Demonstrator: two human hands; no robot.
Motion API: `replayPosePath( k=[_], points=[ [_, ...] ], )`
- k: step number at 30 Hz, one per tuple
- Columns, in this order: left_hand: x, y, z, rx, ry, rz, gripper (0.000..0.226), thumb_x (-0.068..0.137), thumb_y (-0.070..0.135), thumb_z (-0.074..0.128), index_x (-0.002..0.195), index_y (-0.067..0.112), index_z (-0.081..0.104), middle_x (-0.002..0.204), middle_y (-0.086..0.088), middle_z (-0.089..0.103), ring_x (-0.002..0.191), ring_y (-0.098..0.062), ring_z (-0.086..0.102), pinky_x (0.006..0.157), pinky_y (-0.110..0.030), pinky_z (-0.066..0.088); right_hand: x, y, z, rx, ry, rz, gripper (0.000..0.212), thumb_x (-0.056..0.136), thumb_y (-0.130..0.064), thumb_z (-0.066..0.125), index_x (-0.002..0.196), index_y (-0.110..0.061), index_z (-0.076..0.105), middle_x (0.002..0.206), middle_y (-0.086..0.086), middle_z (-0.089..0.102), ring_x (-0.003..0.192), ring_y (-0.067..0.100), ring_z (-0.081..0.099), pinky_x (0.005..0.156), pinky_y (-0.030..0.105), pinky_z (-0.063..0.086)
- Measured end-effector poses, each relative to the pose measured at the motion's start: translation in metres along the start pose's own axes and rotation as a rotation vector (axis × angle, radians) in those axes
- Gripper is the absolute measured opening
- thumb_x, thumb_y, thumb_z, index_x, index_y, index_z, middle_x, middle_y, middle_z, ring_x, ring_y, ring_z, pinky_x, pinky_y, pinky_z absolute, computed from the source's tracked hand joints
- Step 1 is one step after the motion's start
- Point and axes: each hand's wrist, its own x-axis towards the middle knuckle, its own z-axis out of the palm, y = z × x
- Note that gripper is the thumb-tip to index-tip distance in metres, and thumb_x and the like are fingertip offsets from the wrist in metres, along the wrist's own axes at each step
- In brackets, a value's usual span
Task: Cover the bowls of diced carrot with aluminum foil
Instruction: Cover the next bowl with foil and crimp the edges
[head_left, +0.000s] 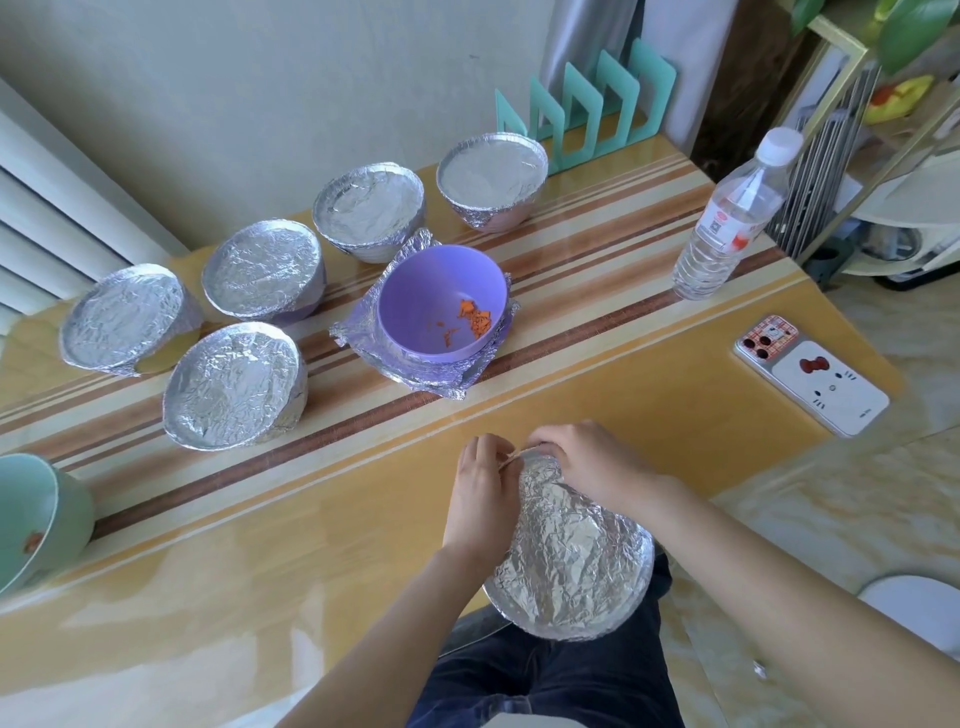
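Five covered bowls (234, 384) stand done on the desk (311, 545). At its near edge, left hand (480, 493) and right hand (587, 462), grip pinched, crimp foil (571, 551) over a sixth; purple bowl (441, 301) and green bowl (31, 519) lie uncovered

One head-worn wide-angle view looks forward and down across the table (311, 545). Nearest, at 6 o'clock: left hand (480, 499), right hand (587, 462), foil-wrapped bowl (571, 561). Wall (260, 78) at 12 o'clock.
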Motion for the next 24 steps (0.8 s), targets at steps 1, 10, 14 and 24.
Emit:
replayPosePath(
  k=[1, 10, 14, 24],
  points=[
    [0.0, 0.0, 0.0, -0.004, 0.009, -0.005, 0.001, 0.091, 0.008, 0.055, 0.09, 0.008, 0.054, 0.088, 0.003, 0.048, 0.084, -0.019, 0.046, 0.07, -0.02, 0.029, 0.001, -0.003, -0.001, -0.009, -0.023, 0.009, 0.03, 0.095, -0.007, 0.049, 0.114, -0.023, 0.064, 0.093, 0.001, 0.068, 0.071, 0.015, 0.059, 0.06, 0.029, 0.045],
    [0.002, 0.001, 0.001, -0.003, 0.041, 0.0, 0.009, 0.084, 0.004, 0.064, 0.078, 0.005, 0.057, 0.078, -0.004, 0.057, 0.075, -0.021, 0.047, 0.062, -0.022, 0.025, 0.003, -0.007, -0.006, 0.042, -0.035, 0.0, 0.021, 0.095, -0.018, 0.054, 0.108, -0.018, 0.069, 0.098, 0.003, 0.071, 0.088, 0.019, 0.063, 0.066, 0.026, 0.038],
    [0.001, 0.001, 0.002, 0.02, 0.034, 0.028, 0.01, 0.085, 0.003, 0.061, 0.078, 0.006, 0.054, 0.078, -0.003, 0.055, 0.075, -0.02, 0.044, 0.063, -0.023, 0.024, 0.005, -0.005, -0.015, 0.156, -0.239, 0.113, 0.028, 0.1, -0.025, 0.044, 0.117, -0.014, 0.064, 0.078, -0.002, 0.061, 0.065, 0.007, 0.049, 0.058, 0.023, 0.036],
    [0.0, 0.002, 0.003, 0.043, -0.019, 0.067, 0.01, 0.09, 0.0, 0.053, 0.082, 0.005, 0.049, 0.078, -0.006, 0.053, 0.069, -0.023, 0.043, 0.06, -0.026, 0.026, 0.003, -0.003, -0.021, 0.256, -0.334, 0.173, 0.029, 0.101, -0.028, 0.04, 0.116, -0.016, 0.061, 0.076, -0.007, 0.056, 0.066, 0.004, 0.046, 0.06, 0.021, 0.034]
  ],
)
